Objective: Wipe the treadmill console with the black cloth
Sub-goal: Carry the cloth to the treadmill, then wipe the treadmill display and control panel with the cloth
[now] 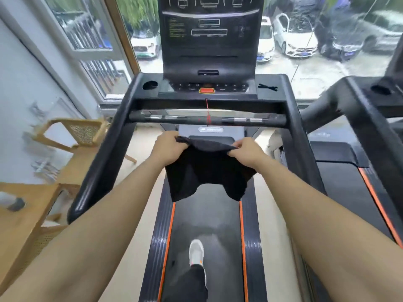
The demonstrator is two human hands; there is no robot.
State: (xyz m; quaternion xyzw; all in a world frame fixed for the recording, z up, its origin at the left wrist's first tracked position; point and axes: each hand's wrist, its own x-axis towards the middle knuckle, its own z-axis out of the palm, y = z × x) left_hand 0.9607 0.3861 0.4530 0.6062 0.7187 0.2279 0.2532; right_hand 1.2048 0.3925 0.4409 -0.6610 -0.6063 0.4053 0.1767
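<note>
The black cloth [207, 173] hangs spread out over the treadmill belt, below the front handlebar [207, 119]. My left hand [169, 147] pinches its upper left corner and my right hand [244, 150] pinches its upper right corner. The treadmill console [209, 40] stands upright ahead, a dark panel with display outlines. Under it sits a button strip with a red stop button [206, 90]. Both hands are well short of the console, on the near side of the handlebar.
A cup holder [150, 85] is left of the buttons and a black tool [267, 87] lies on the right tray. A red safety cord [208, 112] drops over the handlebar. A wooden chair [74, 134] and table [26, 205] stand left; a second treadmill [359, 110] is right.
</note>
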